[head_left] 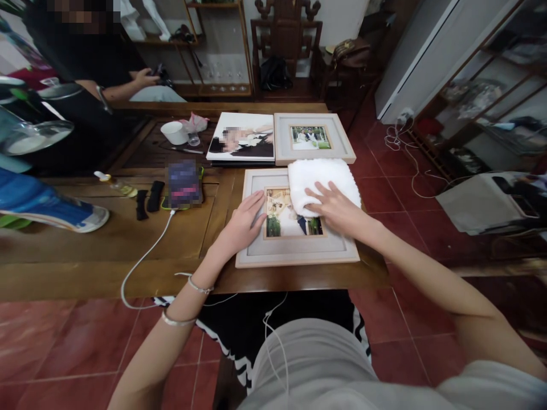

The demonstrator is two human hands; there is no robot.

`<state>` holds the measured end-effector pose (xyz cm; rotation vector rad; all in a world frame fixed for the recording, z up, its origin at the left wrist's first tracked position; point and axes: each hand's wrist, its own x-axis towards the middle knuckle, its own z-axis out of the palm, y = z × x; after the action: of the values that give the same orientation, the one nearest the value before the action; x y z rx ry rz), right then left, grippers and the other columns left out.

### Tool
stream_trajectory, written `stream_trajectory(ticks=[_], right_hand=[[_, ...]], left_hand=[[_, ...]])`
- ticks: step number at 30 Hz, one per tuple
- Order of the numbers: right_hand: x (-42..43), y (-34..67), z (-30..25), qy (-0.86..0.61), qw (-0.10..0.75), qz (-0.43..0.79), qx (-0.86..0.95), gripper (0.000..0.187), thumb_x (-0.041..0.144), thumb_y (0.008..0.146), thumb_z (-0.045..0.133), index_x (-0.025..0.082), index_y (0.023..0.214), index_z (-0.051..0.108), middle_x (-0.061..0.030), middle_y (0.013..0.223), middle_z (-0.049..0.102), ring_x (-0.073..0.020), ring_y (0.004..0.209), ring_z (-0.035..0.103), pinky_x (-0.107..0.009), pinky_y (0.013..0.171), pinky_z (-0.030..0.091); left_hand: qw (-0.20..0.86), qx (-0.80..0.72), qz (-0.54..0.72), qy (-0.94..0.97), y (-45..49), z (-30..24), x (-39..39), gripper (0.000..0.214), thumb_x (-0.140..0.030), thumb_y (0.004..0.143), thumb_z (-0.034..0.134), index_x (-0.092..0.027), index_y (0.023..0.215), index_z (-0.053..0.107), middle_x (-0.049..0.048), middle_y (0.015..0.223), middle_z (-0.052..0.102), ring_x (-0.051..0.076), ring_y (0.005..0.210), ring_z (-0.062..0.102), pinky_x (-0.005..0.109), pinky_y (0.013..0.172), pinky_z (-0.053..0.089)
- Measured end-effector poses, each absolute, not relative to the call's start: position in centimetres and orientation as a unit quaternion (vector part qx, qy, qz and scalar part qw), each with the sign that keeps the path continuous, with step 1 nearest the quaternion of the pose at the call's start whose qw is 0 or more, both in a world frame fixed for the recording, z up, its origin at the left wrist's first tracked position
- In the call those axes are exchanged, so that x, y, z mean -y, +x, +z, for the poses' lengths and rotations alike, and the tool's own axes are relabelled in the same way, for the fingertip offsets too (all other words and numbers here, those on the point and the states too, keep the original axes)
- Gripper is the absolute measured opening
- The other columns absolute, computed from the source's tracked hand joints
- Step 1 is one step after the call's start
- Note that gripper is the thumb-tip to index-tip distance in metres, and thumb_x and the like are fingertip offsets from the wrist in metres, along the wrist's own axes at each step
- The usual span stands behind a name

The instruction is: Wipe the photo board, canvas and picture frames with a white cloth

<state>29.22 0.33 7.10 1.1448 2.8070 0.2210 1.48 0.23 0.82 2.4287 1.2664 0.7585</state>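
Note:
A picture frame [299,253] with a pale mat and a light wood border lies flat near the table's front edge. Its small wedding photo [280,219] is partly covered at the upper right. My left hand [245,222] rests flat on the frame's left side, fingers stretched out toward the photo. Over the upper right of the frame lies a folded white towel [337,173]. My right hand [335,208] presses on the towel's lower part with its fingers spread. Part of the towel hangs past the frame's right side.
Behind are a second picture frame [342,154] and a white photo panel [243,121]. A phone [183,185] with a white cable [145,253], a dropper bottle [122,187], a white cup [174,134] and a blue shoe-like item [51,199] lie to the left. A person [89,57] sits across the table.

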Motion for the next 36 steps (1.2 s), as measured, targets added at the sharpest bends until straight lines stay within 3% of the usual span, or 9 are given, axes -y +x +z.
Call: stream_trajectory(ticks=[8, 12, 17, 26, 31, 36], right_hand=[[9.6, 29.1, 12.6, 0.320, 0.112, -0.091, -0.936, 0.064, -0.007, 0.071, 0.045, 0.014, 0.130, 0.060, -0.0185, 0.144, 0.051, -0.0362, 0.130, 0.050, -0.055, 0.104, 0.045], [10.7, 29.0, 12.4, 0.340, 0.101, -0.121, -0.927, 0.071, -0.009, 0.069, 0.043, 0.016, 0.133, 0.057, -0.0160, 0.149, 0.046, -0.0363, 0.137, 0.042, -0.055, 0.105, 0.045], [7.5, 28.5, 8.7, 0.392, 0.046, -0.069, -0.916, 0.071, -0.008, 0.068, 0.044, 0.014, 0.135, 0.055, -0.0180, 0.154, 0.038, -0.0428, 0.144, 0.024, -0.068, 0.109, 0.029], [-3.7, 29.8, 6.9, 0.479, -0.075, 0.053, -0.873, 0.065, -0.003, 0.077, 0.043, 0.009, 0.140, 0.048, -0.0197, 0.154, 0.037, -0.0409, 0.145, 0.024, -0.067, 0.112, 0.023], [-4.9, 28.6, 6.4, 0.460, -0.042, 0.066, -0.885, 0.061, -0.004, 0.079, 0.042, 0.014, 0.137, 0.053, -0.0170, 0.152, 0.041, -0.0418, 0.144, 0.024, -0.070, 0.108, 0.023], [1.5, 28.1, 7.8, 0.397, 0.038, 0.017, -0.917, 0.059, -0.007, 0.079, 0.042, 0.013, 0.132, 0.058, -0.0179, 0.149, 0.045, -0.0405, 0.141, 0.033, -0.068, 0.108, 0.028]], left_hand=[[0.161, -0.453, 0.267, 0.835, 1.6, 0.5, -0.2, 0.051, -0.032, 0.099, 0.041, -0.013, 0.146, 0.041, 0.0170, 0.152, 0.041, 0.027, 0.144, 0.034, 0.052, 0.117, 0.031], [0.158, -0.441, 0.260, 0.844, 1.4, 0.7, -0.2, 0.052, -0.033, 0.099, 0.040, -0.013, 0.147, 0.040, 0.0172, 0.153, 0.039, 0.027, 0.144, 0.033, 0.051, 0.118, 0.029], [0.166, -0.434, 0.256, 0.847, 1.2, 0.8, -0.3, 0.053, -0.034, 0.098, 0.042, -0.012, 0.147, 0.039, 0.0179, 0.153, 0.039, 0.027, 0.144, 0.032, 0.050, 0.118, 0.029], [0.173, -0.437, 0.248, 0.847, 1.1, 0.7, -0.5, 0.054, -0.035, 0.098, 0.043, -0.014, 0.147, 0.039, 0.0171, 0.154, 0.037, 0.028, 0.145, 0.032, 0.051, 0.118, 0.029], [0.171, -0.442, 0.252, 0.844, 1.2, 0.8, -0.4, 0.053, -0.034, 0.098, 0.043, -0.015, 0.147, 0.039, 0.0164, 0.154, 0.038, 0.027, 0.144, 0.033, 0.052, 0.117, 0.029], [0.174, -0.455, 0.258, 0.834, 1.4, 0.6, -0.3, 0.051, -0.032, 0.098, 0.042, -0.013, 0.146, 0.041, 0.0168, 0.153, 0.039, 0.027, 0.144, 0.034, 0.051, 0.117, 0.031]])
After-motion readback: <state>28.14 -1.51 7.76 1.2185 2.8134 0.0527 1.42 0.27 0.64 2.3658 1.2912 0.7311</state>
